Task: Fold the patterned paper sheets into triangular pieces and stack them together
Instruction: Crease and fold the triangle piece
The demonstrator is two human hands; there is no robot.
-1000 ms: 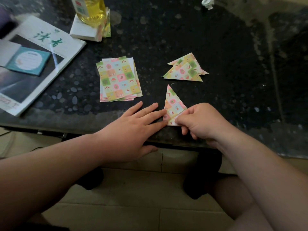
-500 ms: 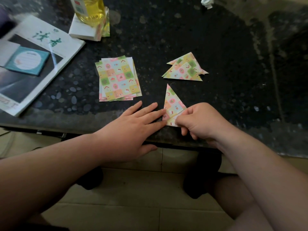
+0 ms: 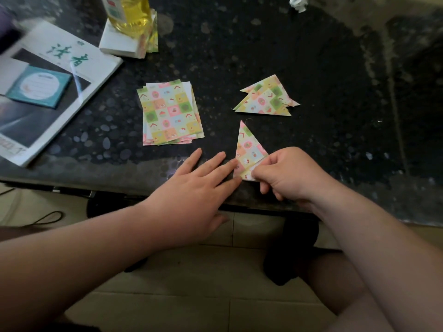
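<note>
Counter (image 3: pixel 239 44) of dark speckled stone, seen from above, with two bare forearms reaching onto it across the near edge.

Close to the middle of that near edge lies a tall, narrow triangle (image 3: pixel 248 147) of patterned paper, its tip pointing toward the far edge. The left hand (image 3: pixel 191 188) lies flat, palm down, with its fingers straight and slightly spread. Its longest fingertips touch the triangle's lower left side. The right hand (image 3: pixel 285 173) has its fingers curled, and thumb and forefinger pinch a narrow strip of paper along the triangle's base at the lower right corner.

Left of the triangle, and a little farther from the near edge, sits a loosely squared stack of flat sheets (image 3: pixel 170 112) in the same pastel checked pattern. Beyond the triangle, slightly to the right, lies a pile (image 3: pixel 266 98) of finished triangles, overlapping one another and apart from the one being held.

At the left edge lies a magazine (image 3: pixel 96 65) with green characters on its cover and a teal card (image 3: pixel 39 86) on top of it. Near the far edge, a bottle (image 3: pixel 130 13) of yellow liquid stands on a white box (image 3: pixel 119 43). A crumpled white paper ball (image 3: pixel 298 3) sits at the far edge, right of centre.
</note>
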